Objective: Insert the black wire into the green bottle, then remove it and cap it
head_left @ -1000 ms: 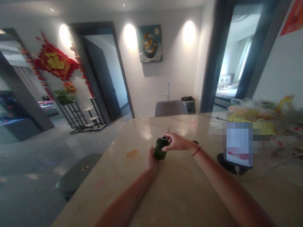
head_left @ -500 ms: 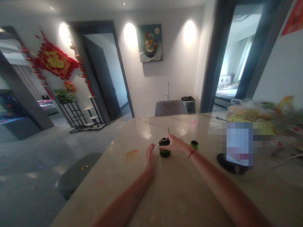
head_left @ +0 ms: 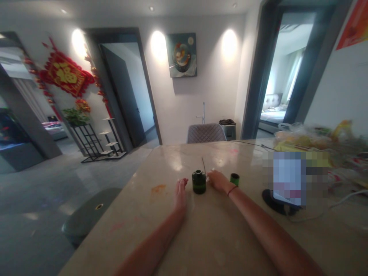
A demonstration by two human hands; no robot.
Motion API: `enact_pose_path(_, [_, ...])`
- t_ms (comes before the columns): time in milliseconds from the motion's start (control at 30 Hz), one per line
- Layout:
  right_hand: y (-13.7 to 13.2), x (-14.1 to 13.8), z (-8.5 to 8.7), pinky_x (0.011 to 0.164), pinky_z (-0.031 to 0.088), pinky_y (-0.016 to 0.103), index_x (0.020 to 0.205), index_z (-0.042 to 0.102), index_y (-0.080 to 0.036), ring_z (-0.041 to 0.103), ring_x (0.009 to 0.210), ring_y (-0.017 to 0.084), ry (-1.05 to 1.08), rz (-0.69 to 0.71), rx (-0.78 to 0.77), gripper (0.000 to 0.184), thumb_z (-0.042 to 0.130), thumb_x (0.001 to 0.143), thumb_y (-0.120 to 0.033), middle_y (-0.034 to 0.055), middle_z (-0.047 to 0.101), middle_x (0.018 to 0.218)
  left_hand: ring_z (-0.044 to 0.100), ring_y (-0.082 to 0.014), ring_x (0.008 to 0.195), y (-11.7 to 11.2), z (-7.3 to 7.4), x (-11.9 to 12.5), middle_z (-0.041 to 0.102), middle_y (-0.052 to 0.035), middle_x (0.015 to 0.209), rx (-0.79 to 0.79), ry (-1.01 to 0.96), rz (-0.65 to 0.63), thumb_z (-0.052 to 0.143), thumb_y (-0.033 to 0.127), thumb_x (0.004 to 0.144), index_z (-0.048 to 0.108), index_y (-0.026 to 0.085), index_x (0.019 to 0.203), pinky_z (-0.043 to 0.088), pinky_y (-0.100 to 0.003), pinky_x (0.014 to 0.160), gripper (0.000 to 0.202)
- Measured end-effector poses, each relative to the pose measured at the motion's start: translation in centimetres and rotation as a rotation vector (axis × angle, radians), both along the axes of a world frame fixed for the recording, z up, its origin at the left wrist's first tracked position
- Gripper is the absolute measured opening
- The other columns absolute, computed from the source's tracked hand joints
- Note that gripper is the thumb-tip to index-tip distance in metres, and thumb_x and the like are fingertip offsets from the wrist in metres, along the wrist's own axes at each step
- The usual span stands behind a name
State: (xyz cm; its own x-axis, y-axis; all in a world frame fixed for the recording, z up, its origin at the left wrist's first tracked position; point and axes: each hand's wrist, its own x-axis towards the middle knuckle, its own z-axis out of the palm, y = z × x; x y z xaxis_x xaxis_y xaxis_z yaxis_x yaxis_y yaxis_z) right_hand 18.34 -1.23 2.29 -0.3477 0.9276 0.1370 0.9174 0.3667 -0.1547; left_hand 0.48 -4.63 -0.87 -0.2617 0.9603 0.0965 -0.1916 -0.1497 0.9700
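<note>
A dark green glass bottle (head_left: pixel 199 183) with a narrow, uncapped neck stands upright on the table between my hands. My left hand (head_left: pixel 180 193) rests on its edge to the left of the bottle, fingers stretched and slightly bent, not touching it. Just right of the bottle is my right hand (head_left: pixel 220 181), its fingers curled together. A thin dark stick (head_left: pixel 203 165) shows behind the bottle, its lower end near the right fingertips; whether they grip it I cannot tell. A short green cylinder (head_left: pixel 235 179), open at the top, stands beyond my right wrist.
The pale stone table (head_left: pixel 212 237) bears orange and pink stains. At the right, a pixelated screen (head_left: pixel 289 178) stands on a round black base (head_left: pixel 273 203) with a white cable. Plastic bags (head_left: pixel 304 134) lie behind it. A quilted chair (head_left: pixel 207 133) faces me; a green stool (head_left: pixel 89 212) sits at the left.
My right hand has come off the bottle and moved to its right, leaving the bottle's whole front visible. The bottle stays in place, and my left hand has barely moved.
</note>
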Motion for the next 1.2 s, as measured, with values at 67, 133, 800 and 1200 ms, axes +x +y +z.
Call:
enact_pose_path(67, [-0.3, -0.1, 0.4, 0.079, 0.042, 0.03, 0.091, 0.063, -0.013, 0.059, 0.092, 0.022, -0.07, 0.002, 0.042, 0.025, 0.04, 0.082, -0.014, 0.0146, 0.063, 0.096, 0.055, -0.0195, 0.105, 0.0, 0.0, 0.0, 0.061, -0.0116, 0.107, -0.001, 0.013, -0.002, 0.043, 0.041, 0.08, 0.058, 0.016, 0.092, 0.034, -0.037, 0.098, 0.032])
enact_pose_path(133, [-0.4, -0.1, 0.7, 0.075, 0.043, 0.03, 0.089, 0.064, -0.013, 0.061, 0.089, 0.024, -0.129, 0.021, 0.065, 0.024, 0.041, 0.083, -0.015, 0.0151, 0.064, 0.093, 0.055, -0.0202, 0.104, 0.0, 0.0, -0.1, 0.062, -0.0114, 0.106, -0.004, 0.025, -0.003, 0.044, 0.042, 0.079, 0.058, 0.016, 0.09, 0.035, -0.038, 0.097, 0.032])
enact_pose_path(800, [-1.2, 0.5, 6.4, 0.063, 0.041, 0.022, 0.082, 0.057, -0.017, 0.056, 0.067, 0.013, 0.606, -0.182, 0.375, 0.018, 0.041, 0.08, -0.023, 0.0031, 0.063, 0.076, 0.055, -0.0185, 0.094, 0.5, -0.7, -0.1, 0.062, -0.008, 0.094, 0.036, 0.103, -0.024, 0.051, 0.038, 0.072, 0.058, 0.016, 0.084, 0.037, -0.036, 0.092, 0.027])
enact_pose_path(1200, [-0.1, 1.0, 0.6, 0.082, 0.038, 0.035, 0.104, 0.056, -0.011, 0.052, 0.102, 0.025, -0.06, -0.189, 0.03, 0.029, 0.046, 0.079, -0.021, 0.0179, 0.057, 0.109, 0.056, -0.0178, 0.09, 0.6, -0.7, -0.1, 0.063, -0.0064, 0.089, 0.029, 0.101, -0.035, 0.052, 0.035, 0.072, 0.059, 0.017, 0.081, 0.038, -0.035, 0.088, 0.022])
